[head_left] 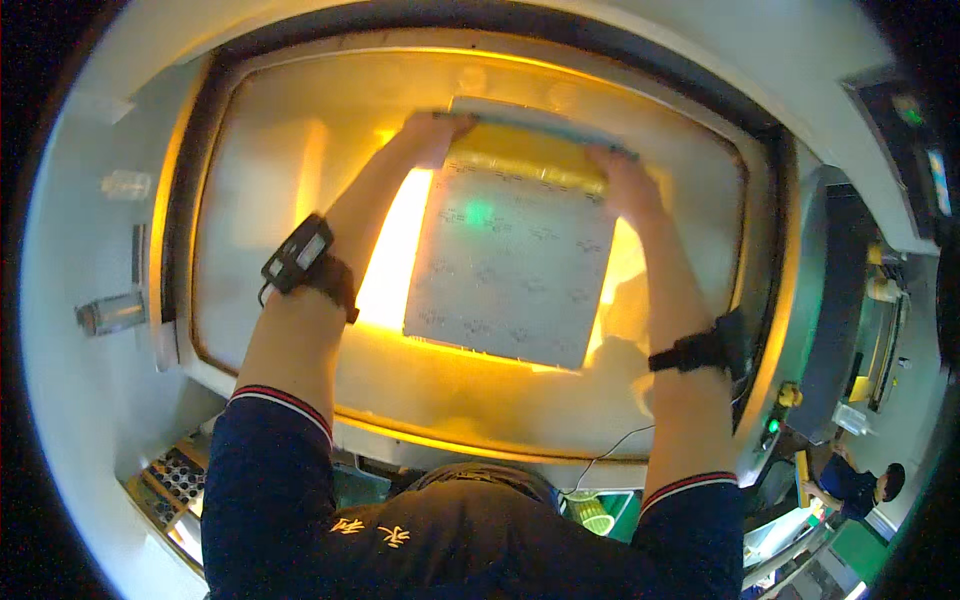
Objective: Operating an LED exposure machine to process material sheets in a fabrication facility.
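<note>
In front of me, a whitish rectangular panel (510, 265) with rows of small dark marks lies on a brightly lit, yellow-glowing surface (480, 400). Across its far part runs a wide yellow strip (530, 158) with a grey-blue upper edge; its exact kind I cannot make out. My left hand (430, 138) is closed on the strip's left end, at the panel's far left corner. At the other end, my right hand (628, 187) grips the strip near the panel's right edge. Both hands are somewhat blurred, and some fingertips are hidden. A small green light spot falls on the panel.
A raised dark-edged frame (760, 250) surrounds the lit surface. Black devices are strapped to my forearms, and a thin cable hangs near the right one. At lower left stands a rack (175, 475) of round items. Another person (850, 487) is at far right.
</note>
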{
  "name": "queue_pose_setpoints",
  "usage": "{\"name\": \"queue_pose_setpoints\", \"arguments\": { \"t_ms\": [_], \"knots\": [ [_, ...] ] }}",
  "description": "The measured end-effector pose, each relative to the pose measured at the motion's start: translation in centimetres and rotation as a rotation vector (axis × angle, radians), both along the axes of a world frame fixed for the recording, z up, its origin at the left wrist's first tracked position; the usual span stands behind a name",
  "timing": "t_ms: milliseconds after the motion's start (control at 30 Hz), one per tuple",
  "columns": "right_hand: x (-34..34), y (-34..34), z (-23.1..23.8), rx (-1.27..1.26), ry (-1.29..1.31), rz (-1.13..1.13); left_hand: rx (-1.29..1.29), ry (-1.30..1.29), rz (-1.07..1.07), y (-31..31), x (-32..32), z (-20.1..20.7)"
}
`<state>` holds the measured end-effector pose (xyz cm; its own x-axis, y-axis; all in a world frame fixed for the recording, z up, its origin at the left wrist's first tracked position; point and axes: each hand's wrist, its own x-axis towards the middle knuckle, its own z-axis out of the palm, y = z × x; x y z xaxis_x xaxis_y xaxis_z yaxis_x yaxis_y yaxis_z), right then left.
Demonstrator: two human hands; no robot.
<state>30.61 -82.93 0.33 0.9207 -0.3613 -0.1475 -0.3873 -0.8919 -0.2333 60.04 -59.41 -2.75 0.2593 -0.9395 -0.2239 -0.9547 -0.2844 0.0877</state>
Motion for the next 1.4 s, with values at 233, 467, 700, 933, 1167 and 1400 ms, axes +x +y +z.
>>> {"name": "queue_pose_setpoints", "arguments": {
  "t_ms": [233,467,700,933,1167,1400],
  "knots": [
    [7.8,-6.9,-2.3,-0.172,-0.121,-0.023,-0.137,-0.196,-0.048,-8.7,6.5,-1.0],
    [-0.5,2.8,-3.5,-0.292,-0.163,0.040,-0.102,-0.286,0.073,1.5,-2.6,-1.2],
    [-29.0,22.7,2.2,0.079,0.255,0.313,0.558,0.196,-0.208,25.0,-30.7,5.3],
    [-31.5,25.3,5.0,0.181,0.212,0.170,0.179,0.319,-0.007,27.0,-32.8,3.8],
    [-35.5,22.9,1.0,-0.054,0.084,0.152,0.308,0.081,-0.048,24.0,-37.7,4.7],
    [-18.8,3.3,1.6,0.166,0.209,-0.087,0.209,0.274,-0.048,2.0,-20.9,5.6]
  ]
}}
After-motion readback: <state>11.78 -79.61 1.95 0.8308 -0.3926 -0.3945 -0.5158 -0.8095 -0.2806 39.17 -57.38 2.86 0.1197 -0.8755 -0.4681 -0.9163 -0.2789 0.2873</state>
